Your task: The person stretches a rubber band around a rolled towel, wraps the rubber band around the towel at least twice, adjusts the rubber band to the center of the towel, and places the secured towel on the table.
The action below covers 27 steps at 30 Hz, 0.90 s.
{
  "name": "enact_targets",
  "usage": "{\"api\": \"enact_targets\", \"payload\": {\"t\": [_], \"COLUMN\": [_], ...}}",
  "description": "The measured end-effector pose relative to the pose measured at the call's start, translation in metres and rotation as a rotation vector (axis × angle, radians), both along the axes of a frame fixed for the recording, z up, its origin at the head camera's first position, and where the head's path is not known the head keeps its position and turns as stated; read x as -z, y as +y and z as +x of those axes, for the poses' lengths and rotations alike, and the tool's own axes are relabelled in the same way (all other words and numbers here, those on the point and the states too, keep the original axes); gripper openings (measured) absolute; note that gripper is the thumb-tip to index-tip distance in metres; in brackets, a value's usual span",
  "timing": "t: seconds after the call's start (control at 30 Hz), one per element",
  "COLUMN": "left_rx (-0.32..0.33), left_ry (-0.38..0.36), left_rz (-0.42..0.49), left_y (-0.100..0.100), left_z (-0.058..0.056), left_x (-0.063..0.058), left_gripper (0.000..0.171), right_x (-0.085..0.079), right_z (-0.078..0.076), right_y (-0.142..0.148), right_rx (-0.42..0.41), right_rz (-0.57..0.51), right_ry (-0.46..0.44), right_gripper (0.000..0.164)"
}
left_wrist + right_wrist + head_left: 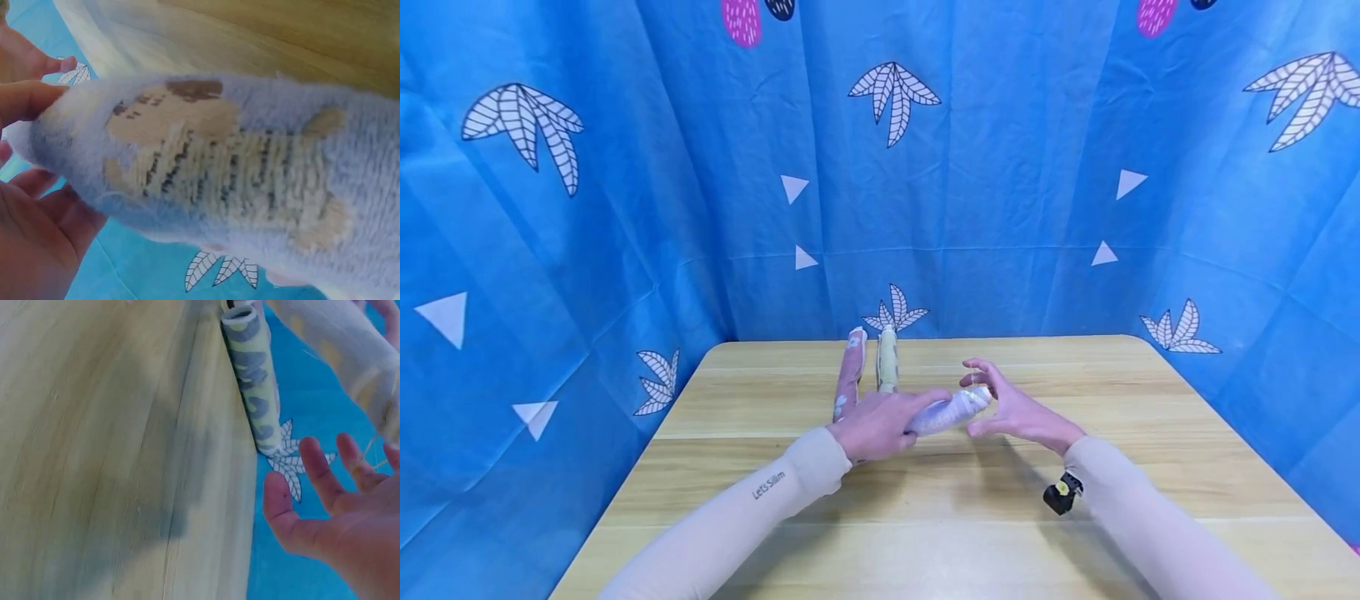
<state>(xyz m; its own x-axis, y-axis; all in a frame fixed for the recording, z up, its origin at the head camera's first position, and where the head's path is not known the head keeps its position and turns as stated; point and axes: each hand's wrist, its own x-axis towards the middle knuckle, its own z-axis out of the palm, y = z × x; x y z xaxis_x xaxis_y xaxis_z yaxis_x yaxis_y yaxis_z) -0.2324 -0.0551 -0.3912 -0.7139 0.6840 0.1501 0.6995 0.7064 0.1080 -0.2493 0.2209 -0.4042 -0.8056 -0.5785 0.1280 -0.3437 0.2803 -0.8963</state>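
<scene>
My left hand (pixel 880 423) grips a rolled lavender knit sock (pixel 951 411) above the table, its far end pointing right. A tan animal figure with a striped body (pixel 231 169) shows on the sock in the left wrist view. Around that far end, my right hand (pixel 1011 408) spreads its fingers and thumb apart. A thin yellowish elastic band (pixel 380 464) stretches between the right fingers and the sock end. Beyond the left hand lie a pink rolled sock (pixel 850 375) and a pale green spotted rolled sock (pixel 887 362), side by side.
The wooden table (pixel 925 542) has its far edge against a blue patterned curtain (pixel 1000 167), which also hangs at both sides. A small black device (pixel 1060 495) sits at my right wrist.
</scene>
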Motion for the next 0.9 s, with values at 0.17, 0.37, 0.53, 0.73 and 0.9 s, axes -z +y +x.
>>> {"api": "enact_targets", "payload": {"t": [0.17, 0.37, 0.53, 0.73, 0.9], "left_rx": [0.065, 0.185, 0.222, 0.233, 0.247], "left_ry": [0.033, 0.252, 0.316, 0.294, 0.326], "left_rz": [-0.025, -0.087, -0.101, -0.137, -0.153], "left_y": [0.005, 0.008, 0.012, 0.017, 0.021], "left_z": [0.001, -0.001, -0.001, 0.001, 0.003], "left_x": [-0.003, 0.000, 0.001, -0.002, -0.003], "left_gripper": [0.101, 0.096, 0.089, 0.088, 0.087], "right_x": [-0.001, -0.005, -0.007, -0.009, -0.015], "right_z": [0.002, 0.005, 0.009, 0.015, 0.019], "right_y": [-0.009, -0.014, -0.014, -0.016, -0.017], "right_rx": [-0.026, -0.010, 0.013, 0.041, 0.101], "right_rz": [0.053, 0.077, 0.144, 0.204, 0.247], "right_ry": [0.054, 0.055, 0.101, 0.146, 0.192], "right_gripper": [0.101, 0.100, 0.104, 0.105, 0.111]}}
